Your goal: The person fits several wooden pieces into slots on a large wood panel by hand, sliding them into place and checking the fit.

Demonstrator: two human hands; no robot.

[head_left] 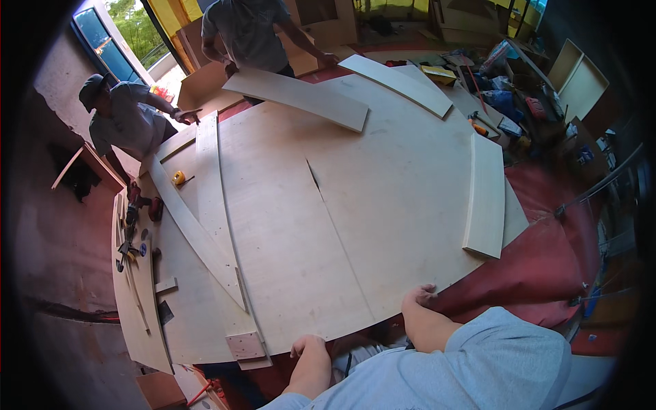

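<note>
Fingers [428,288] of the right hand [417,296] lay bent at the near edge of the seamed panel [403,205], the left hand [309,344] farther along; whether either gripped could not be told. A board [485,198] lay at right.

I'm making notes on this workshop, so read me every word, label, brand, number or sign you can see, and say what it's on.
No text is clear enough to read.
Yellow tape measure: any print is too small.
Red-and-black power tool: any marking is too small and blurred.
White package in the clutter on the right: too blurred to read.
Large pale board: no lettering that I can make out.
</note>
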